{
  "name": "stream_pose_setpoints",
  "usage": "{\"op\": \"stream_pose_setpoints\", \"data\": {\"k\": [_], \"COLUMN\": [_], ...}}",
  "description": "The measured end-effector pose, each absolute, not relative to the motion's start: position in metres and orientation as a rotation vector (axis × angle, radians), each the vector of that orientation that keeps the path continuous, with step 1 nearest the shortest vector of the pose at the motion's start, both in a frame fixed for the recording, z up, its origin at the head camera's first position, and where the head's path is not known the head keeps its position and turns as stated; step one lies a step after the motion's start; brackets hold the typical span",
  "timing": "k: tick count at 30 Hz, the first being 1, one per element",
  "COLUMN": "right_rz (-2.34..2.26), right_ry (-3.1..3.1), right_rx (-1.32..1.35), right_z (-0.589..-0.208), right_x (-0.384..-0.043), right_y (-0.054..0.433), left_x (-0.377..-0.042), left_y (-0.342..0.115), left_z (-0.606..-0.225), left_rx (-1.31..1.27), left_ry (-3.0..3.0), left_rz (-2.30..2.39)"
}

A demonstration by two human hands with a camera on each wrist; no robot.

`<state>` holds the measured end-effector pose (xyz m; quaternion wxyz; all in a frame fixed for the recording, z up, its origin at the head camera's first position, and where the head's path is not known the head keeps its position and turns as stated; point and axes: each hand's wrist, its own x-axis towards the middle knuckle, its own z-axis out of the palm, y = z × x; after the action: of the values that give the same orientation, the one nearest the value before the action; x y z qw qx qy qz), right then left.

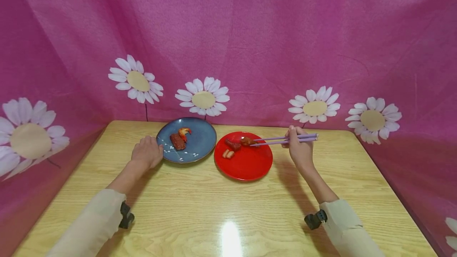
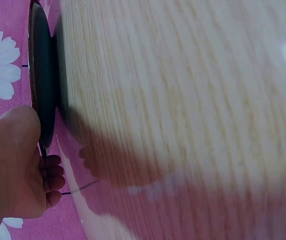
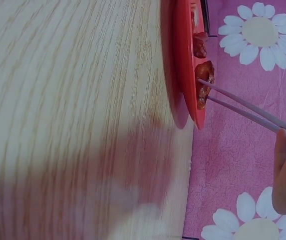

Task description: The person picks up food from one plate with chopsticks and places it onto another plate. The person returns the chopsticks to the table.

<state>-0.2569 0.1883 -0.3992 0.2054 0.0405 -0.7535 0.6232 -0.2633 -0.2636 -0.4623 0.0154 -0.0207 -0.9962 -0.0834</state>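
Note:
My left hand holds the left rim of a blue plate; in the left wrist view the rim lies between its thumb and curled fingers. A brown slab of meat and an orange shrimp-like piece lie on that plate. Purple chopsticks are gripped by my right hand, right of a red plate. Their tips touch a glossy brown piece of meat at that plate's far side. Beside it are a dark red meat piece and small pale pieces.
Both plates stand near the back edge of a light wooden table, the blue one left of the red. A pink curtain with white daisies hangs behind and along both sides. Light glares off the table's front.

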Motion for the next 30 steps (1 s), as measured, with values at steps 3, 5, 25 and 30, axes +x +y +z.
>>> {"op": "stream_pose_setpoints", "data": {"k": [3,5,25,30], "right_rz": [1.76,1.764,1.842,1.88], "right_ry": [-2.085,-2.076,-1.995,-1.977], "right_rx": [0.11,0.108,0.193,0.199], "right_z": [-0.411,-0.418,-0.413,-0.409], "right_x": [-0.266,-0.272,-0.275,-0.275], "right_y": [0.193,0.196,0.189,0.184], "left_x": [-0.263,-0.264,-0.263,-0.262], "left_y": [-0.263,-0.264,-0.263,-0.262], "left_z": [-0.462,-0.462,-0.461,-0.46], "left_rx": [-0.064,-0.063,-0.067,-0.07], "left_ry": [-3.106,-3.109,-3.088,-3.089], "left_rz": [-0.259,-0.258,-0.26,-0.257]}}
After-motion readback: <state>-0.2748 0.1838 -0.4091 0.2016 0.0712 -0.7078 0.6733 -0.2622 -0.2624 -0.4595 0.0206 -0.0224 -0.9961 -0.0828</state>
